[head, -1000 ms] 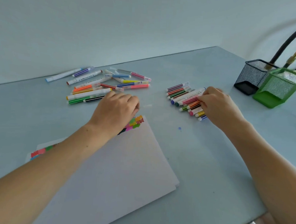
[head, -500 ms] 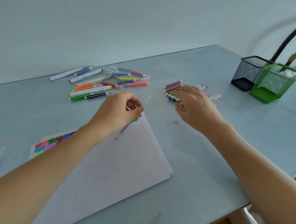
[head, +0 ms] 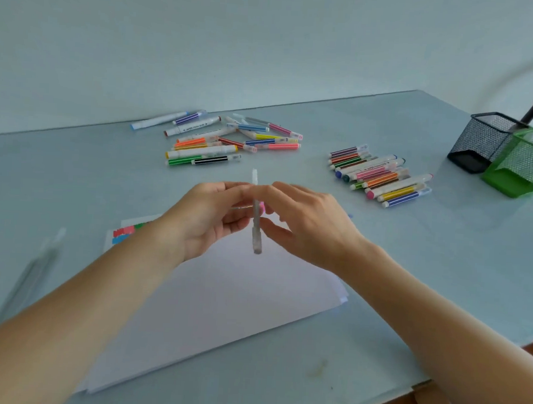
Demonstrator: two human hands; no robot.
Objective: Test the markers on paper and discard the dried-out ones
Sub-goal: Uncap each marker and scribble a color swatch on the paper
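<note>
1. Holding one marker (head: 256,219) above the paper (head: 222,304), I have both hands on it; it stands nearly upright, its pale barrel blurred, colour not legible.
2. My left hand (head: 202,220) has fingertips curled onto the upper barrel, thumb below; the pinch is on the marker.
3. My right hand (head: 307,222) meets it from the other side, forefinger at the top and thumb lower down, also pinching the marker.
4. Whether the cap is on or off, I cannot tell: blur hides both ends.
5. The paper lies on the table (head: 409,271) under my hands, with coloured test patches (head: 124,234) at its far left corner.
6. A loose left pile (head: 231,141) of markers lies beyond my hands, near the wall.
7. A tighter right pile (head: 380,177) lies side by side, well apart from the first.
8. A black mesh cup (head: 481,142) and a green mesh cup (head: 523,166) stand touching at the far right.
9. A blurred, clear object (head: 33,276) lies at the left edge; identity not determinable.
</note>
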